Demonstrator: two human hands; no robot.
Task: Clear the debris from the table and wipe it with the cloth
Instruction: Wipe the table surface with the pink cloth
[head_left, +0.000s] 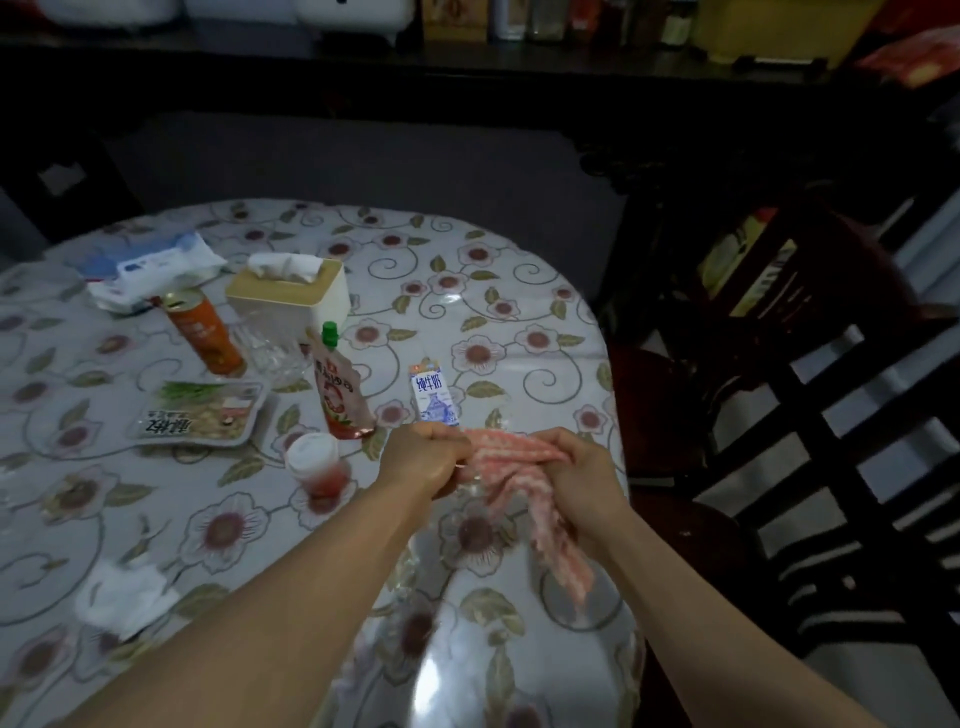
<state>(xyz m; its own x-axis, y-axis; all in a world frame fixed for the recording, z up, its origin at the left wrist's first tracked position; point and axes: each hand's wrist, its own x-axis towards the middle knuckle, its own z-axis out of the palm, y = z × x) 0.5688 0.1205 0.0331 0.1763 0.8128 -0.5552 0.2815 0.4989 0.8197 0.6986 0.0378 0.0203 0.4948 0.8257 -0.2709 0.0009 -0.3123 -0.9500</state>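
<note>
**A:** Nearest the lens two bare forearms are seen, ending in the left hand (423, 457) and right hand (582, 467), both curled round the pink cloth (511, 457). It's held bunched between them just above the near right part of the table (519, 270), one end dangling.

**B:** Looks like it's being gathered or wrung. Debris hasn't been cleared though: milk carton (434, 397), sauce pouch (340, 389), orange can (205, 332), food tray (200, 410), crumpled tissue (122, 597).

**A:** Then the cloth is probably best folded into a flat pad and parked. Wiping around clutter gets messy, and that pouch could be knocked over.
</note>
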